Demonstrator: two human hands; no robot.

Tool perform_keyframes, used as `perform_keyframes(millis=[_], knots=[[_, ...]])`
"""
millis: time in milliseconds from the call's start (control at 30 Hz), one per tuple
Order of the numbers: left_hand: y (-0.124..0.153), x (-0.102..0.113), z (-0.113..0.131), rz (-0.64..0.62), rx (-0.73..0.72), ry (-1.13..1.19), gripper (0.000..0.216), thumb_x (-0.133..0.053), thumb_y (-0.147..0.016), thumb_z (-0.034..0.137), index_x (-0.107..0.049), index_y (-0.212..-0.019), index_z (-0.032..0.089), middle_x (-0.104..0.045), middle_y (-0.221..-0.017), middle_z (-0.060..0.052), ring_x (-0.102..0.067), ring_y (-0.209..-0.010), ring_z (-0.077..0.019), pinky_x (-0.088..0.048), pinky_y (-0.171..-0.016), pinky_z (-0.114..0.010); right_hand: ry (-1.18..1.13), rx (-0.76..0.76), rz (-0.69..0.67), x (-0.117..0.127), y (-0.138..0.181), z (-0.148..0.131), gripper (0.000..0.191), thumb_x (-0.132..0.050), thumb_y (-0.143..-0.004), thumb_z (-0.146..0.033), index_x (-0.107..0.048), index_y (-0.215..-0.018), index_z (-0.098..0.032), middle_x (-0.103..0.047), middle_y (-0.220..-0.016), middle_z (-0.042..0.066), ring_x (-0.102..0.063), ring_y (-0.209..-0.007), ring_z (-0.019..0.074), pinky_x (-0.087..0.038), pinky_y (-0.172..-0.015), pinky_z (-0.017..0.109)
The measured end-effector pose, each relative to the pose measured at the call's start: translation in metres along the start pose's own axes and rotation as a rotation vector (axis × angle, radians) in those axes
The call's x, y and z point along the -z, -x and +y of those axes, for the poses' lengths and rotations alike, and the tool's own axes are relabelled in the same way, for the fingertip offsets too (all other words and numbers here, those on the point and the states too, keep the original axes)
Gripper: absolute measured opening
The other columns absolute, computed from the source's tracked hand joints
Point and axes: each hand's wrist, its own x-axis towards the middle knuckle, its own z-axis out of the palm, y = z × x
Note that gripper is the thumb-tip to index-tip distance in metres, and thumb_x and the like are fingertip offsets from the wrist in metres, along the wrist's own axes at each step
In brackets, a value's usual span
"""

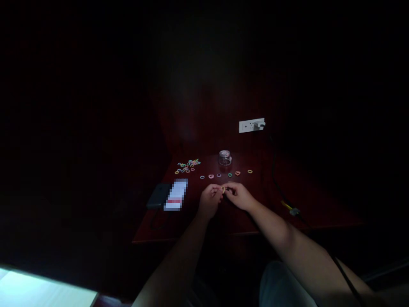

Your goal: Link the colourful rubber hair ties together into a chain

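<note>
My left hand and my right hand meet over a dark red table, fingertips pinched together on one small yellowish elastic ring. Behind them a loose row of coloured rings lies on the table, and a denser pile of several coloured rings sits at the back left. A small clear glass jar stands upright beyond the row.
A dark phone and a white card or packet lie at the left of the table. A white wall socket with a plug sits behind. A dark cable runs down the right. The surroundings are very dark.
</note>
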Motion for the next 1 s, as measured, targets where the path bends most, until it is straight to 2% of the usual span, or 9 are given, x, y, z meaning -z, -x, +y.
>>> perform_keyframes(millis=[200,300,567,767,1000], knots=[[0.014,-0.004,-0.006,-0.017,-0.09,-0.045,0.023,-0.057,-0.073,0.035,-0.053,-0.081,0.014,-0.058,-0.066,-0.001,-0.052,-0.055,-0.008,-0.04,-0.049,-0.018,-0.1,-0.072,0.09,-0.002,0.023,-0.001,0.03,-0.054,-0.075,-0.031,-0.06,-0.1,-0.016,-0.059,-0.074,0.002,-0.037,-0.046,0.007,-0.03,-0.042,0.02],[0.014,-0.005,-0.01,-0.034,-0.118,-0.067,0.021,-0.057,-0.073,0.034,-0.052,-0.081,0.014,-0.058,-0.067,-0.001,-0.052,-0.056,-0.0077,-0.041,-0.051,-0.018,-0.083,-0.078,0.125,0.0,0.029,-0.004,0.027,-0.055,-0.074,-0.033,-0.064,-0.092,-0.014,-0.059,-0.067,0.002,-0.038,-0.045,0.0071,-0.03,-0.042,0.02],[0.013,-0.003,-0.015,-0.05,-0.154,-0.136,0.02,-0.057,-0.073,0.032,-0.054,-0.079,0.013,-0.055,-0.063,0.0,-0.051,-0.055,-0.0078,-0.04,-0.049,-0.018,-0.167,-0.135,0.089,0.002,0.033,-0.003,0.029,-0.062,-0.069,-0.04,-0.063,-0.084,-0.014,-0.058,-0.057,0.0,-0.044,-0.041,0.0077,-0.033,-0.039,0.02],[0.012,-0.003,-0.014,-0.051,-0.143,-0.144,0.021,-0.058,-0.072,0.033,-0.055,-0.076,0.013,-0.055,-0.06,0.0,-0.051,-0.052,-0.008,-0.04,-0.048,-0.018,-0.245,-0.176,0.087,0.004,0.032,-0.009,0.028,-0.067,-0.064,-0.04,-0.061,-0.074,-0.015,-0.05,-0.044,-0.004,-0.045,-0.039,0.0081,-0.032,-0.039,0.019],[0.01,-0.002,-0.015,-0.063,-0.145,-0.119,0.021,-0.059,-0.072,0.033,-0.056,-0.077,0.013,-0.057,-0.061,-0.001,-0.052,-0.054,-0.0085,-0.04,-0.05,-0.019,-0.335,-0.205,0.062,0.005,0.031,-0.004,0.026,-0.068,-0.062,-0.036,-0.061,-0.074,-0.013,-0.058,-0.053,-0.001,-0.045,-0.042,0.007,-0.034,-0.042,0.019]])
